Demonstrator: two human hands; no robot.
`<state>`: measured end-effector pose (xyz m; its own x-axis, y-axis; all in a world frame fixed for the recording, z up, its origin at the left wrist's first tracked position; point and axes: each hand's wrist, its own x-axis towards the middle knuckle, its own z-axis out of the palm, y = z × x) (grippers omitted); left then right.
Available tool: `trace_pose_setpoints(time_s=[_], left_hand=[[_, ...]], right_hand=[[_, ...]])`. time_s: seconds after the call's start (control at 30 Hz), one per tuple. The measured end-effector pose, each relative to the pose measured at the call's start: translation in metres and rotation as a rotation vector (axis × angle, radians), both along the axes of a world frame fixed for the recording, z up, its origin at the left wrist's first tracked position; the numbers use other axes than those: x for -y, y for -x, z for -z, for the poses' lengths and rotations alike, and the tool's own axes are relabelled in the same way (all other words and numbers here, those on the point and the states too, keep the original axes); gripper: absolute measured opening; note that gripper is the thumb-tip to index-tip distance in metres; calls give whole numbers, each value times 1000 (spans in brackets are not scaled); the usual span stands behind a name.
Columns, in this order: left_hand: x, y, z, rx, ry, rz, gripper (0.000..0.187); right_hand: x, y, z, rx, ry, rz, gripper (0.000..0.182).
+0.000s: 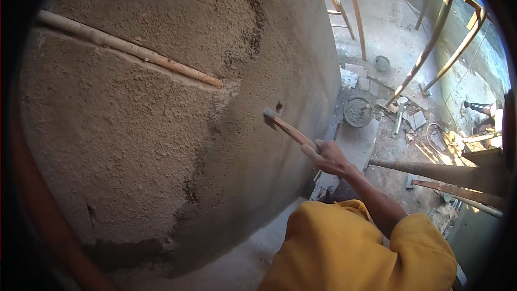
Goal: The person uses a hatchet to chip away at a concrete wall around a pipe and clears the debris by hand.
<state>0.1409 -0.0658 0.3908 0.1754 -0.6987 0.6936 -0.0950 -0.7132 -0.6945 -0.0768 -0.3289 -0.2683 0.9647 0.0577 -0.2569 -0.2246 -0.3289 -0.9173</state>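
Note:
In my right hand (327, 157) is a hammer (291, 131) with a wooden handle and a short grey head. My fingers are wrapped round the handle's lower end. The head lies right by the curved plastered wall (253, 161), just left of a small dark hole (279, 108). Rough plaster lies left of a ragged dark seam, smoother darker plaster right of it. A pale pipe (134, 49) runs in a groove across the rough part. Bare skin of my left arm shows blurred along the left edge; my left hand is out of view.
Below right stand a round mortar pan (358, 111) and a smaller bucket (382, 63). Wooden poles (431, 40) and a ladder (339, 13) rise there. A long beam (431, 172) juts in from the right. Rubble, bricks and hoses litter the ground. Part of a person (479, 106) shows far right.

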Motion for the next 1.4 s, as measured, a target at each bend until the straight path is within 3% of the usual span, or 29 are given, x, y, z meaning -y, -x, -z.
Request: trace_pose_setpoints(time_s=[0.07,0.17,0.23,0.3,0.4,0.5,0.6,0.7,0.8,0.9,1.0,1.13,1.17,1.27,1.4], left_hand=[[-16,-7,2,-16,-66,87,71],[-96,-68,-93,213,-312,-161,42],[-59,-50,-43,417,-123,-336,50],[-44,-28,-32,115,87,-276,60],[-41,6,-8,-90,-103,-319,65],[-49,13,6,-186,-198,-142,74],[-48,14,9,-108,-76,-297,87],[-32,31,27,-62,-207,-519,93],[-24,24,8,-276,-33,-359,93],[-42,-13,-30,-313,69,-317,89],[2,15,-2,-54,-9,-610,85],[-26,-13,-16,66,-35,-359,77],[-22,-17,-8,144,41,-404,74],[5,11,1,21,122,-504,70],[-19,-9,4,164,89,-304,50]], right_hand=[[9,23,14,-90,-31,49,59],[14,55,42,-177,1,126,59],[13,63,46,-215,-34,218,57],[13,59,39,-162,-89,243,55],[25,49,27,-69,-104,249,52],[33,25,13,10,-47,233,53],[32,4,-11,48,-27,221,53],[22,-7,-27,73,-65,221,52],[12,-8,-45,109,-112,209,53],[-1,-1,-44,77,-158,207,52],[-10,7,-37,4,-151,179,51],[-28,20,-24,59,-152,180,56],[-32,21,-19,52,-154,176,55],[-38,23,-31,53,-178,161,54],[-37,20,-36,119,-156,125,52]])
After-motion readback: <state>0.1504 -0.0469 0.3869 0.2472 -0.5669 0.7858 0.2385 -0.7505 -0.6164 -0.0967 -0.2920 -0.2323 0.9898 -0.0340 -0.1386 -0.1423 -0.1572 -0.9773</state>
